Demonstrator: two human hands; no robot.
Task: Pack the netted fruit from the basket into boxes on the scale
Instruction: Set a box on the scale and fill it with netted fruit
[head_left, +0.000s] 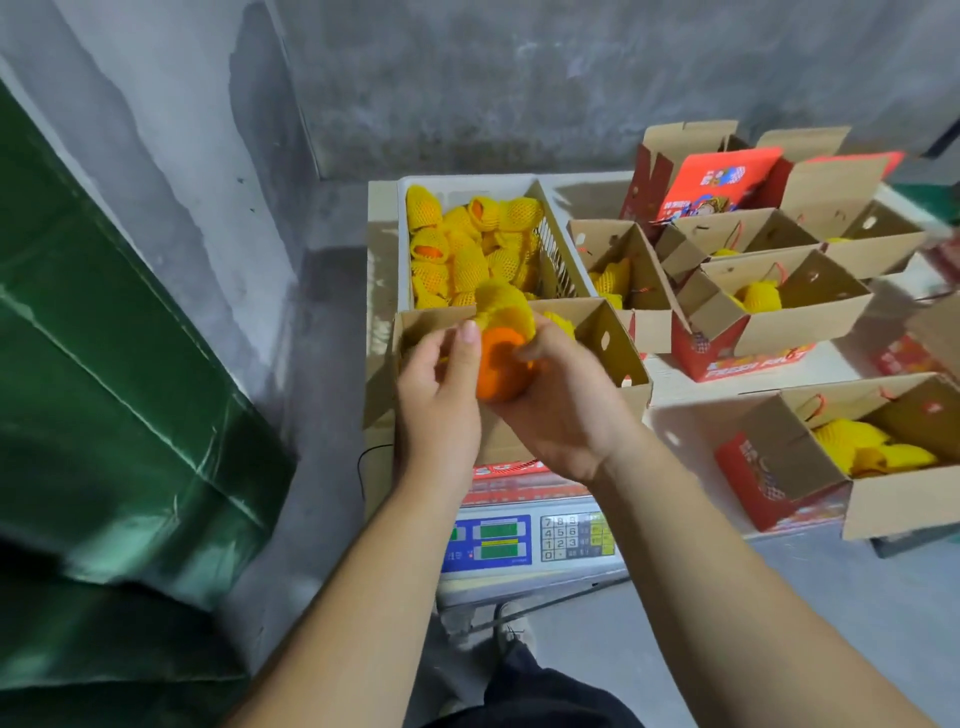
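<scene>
Fingers (470, 353) of both hands curled round one orange (501, 371), above the scale box (618, 353)

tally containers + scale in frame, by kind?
Open cardboard boxes: 6, one on the scale, five on the table
White basket: 1
Scale: 1
Total: 8
</scene>
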